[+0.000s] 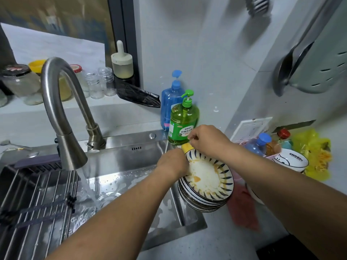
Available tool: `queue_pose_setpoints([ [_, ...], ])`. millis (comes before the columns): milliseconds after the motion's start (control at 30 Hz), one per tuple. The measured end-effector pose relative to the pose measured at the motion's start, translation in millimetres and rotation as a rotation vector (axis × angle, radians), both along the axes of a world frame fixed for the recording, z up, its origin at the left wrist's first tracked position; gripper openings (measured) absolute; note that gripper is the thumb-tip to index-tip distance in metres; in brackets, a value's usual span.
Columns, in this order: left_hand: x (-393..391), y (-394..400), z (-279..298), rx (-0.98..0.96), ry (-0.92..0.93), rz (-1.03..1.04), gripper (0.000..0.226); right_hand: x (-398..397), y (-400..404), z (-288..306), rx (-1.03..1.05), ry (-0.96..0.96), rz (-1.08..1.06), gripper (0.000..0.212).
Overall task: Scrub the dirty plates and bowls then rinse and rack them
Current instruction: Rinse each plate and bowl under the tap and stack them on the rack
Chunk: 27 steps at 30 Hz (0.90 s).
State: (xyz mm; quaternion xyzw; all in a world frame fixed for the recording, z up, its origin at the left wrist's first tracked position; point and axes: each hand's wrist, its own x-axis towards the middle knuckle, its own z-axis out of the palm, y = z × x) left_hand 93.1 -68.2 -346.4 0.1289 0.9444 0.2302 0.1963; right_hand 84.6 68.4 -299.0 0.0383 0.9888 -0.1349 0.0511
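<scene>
- A stack of plates (205,196) is seen on the counter at the sink's (131,160) right edge, directly under both hands; the top plate (208,177) is smeared with orange-yellow sauce.
- The left hand (171,164) is curled over the near-left rim of the top plate, so a grip on that rim is judged likely (the fingertips are hidden behind the knuckles).
- The right hand (206,140) is held just beyond the far rim, fingers bent around a yellow sponge (186,147), of which only a corner is shown; the hold is taken as a pinch.
- The plates are judged to be ceramic: stiff, fairly heavy as a stack, breakable, and slippery where greasy or wet. One plate at a time should be taken, by opposite points of the rim, thumb on top and fingers beneath.
- The sponge is judged soft and light, easily squeezed.
- Water is being run from the tap (62,117) to the left of the left hand, with a wire rack (35,199) further left over the sink.
- A green soap bottle (183,121) stands just behind the right hand; a white bowl (290,160) is set to its right.
</scene>
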Motion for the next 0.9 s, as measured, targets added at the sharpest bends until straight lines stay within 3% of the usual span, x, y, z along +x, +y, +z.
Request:
queue_pose_setpoints([
  [133, -0.5, -1.6, -11.8, 0.058, 0.016, 0.047, 0.035, 0.5, 12.2, -10.9, 0.081, -0.093, -0.069, 0.024],
  [300, 2.7, -0.3, -19.8, 0.071, 0.114, 0.043, 0.021, 6.9, 25.8, -31.7, 0.087, -0.197, -0.097, 0.022],
  [533, 12.4, 2.6, -23.3, 0.104, 0.136, 0.11, 0.027, 25.0, 35.6, -40.0, 0.163, -0.266, -0.157, 0.018],
  [900, 24.4, 4.0, -21.8, 0.083, 0.157, 0.097, 0.031, 47.5, 46.6, -46.8, 0.155, -0.197, -0.289, 0.029],
])
